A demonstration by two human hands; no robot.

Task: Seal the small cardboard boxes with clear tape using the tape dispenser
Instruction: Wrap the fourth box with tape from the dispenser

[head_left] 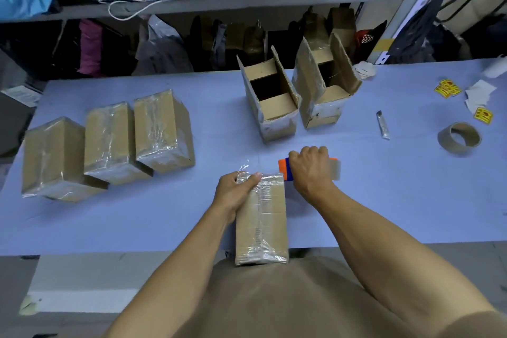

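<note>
Head view:
Box: the box is being steadied at the table's near edge, fingers of the left hand curled over its far end.
Dispenser: the tape dispenser is being gripped by the right hand just beside the far right corner.
Advice: the loose tape tail is best pressed flat before release.

A pale blue table spreads under dim light; beyond the fingertips, grey metal shelving crammed with bags fills the wall.
</note>
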